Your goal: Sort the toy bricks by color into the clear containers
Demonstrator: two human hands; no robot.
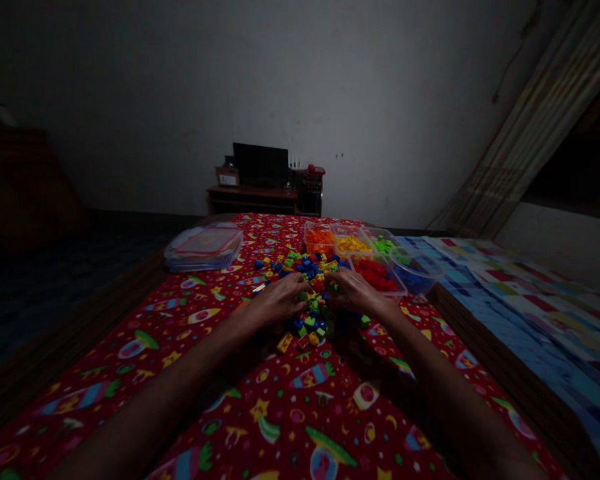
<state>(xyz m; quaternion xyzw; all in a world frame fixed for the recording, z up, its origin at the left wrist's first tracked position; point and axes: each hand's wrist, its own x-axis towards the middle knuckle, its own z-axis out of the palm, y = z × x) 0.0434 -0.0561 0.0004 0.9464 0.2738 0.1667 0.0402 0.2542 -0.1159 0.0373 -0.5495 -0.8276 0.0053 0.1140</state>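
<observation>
A heap of small coloured bricks [307, 280] lies on a red patterned cloth [290, 400]. My left hand [277, 300] rests palm down on the left side of the heap, fingers curled among the bricks. On the right side my right hand [353, 292] does the same, its fingertips close to the left hand's. What either hand holds is hidden. Behind the heap stand clear tubs of sorted bricks: orange [320, 239], yellow [351, 244], green [384, 244], red [377, 275] and blue [417, 277].
A stack of clear lids [203, 248] lies at the left of the cloth. A low wooden desk with a dark screen [261, 175] stands against the far wall. A blue patterned mat [525, 313] lies to the right, and a curtain [525, 127] hangs beyond it.
</observation>
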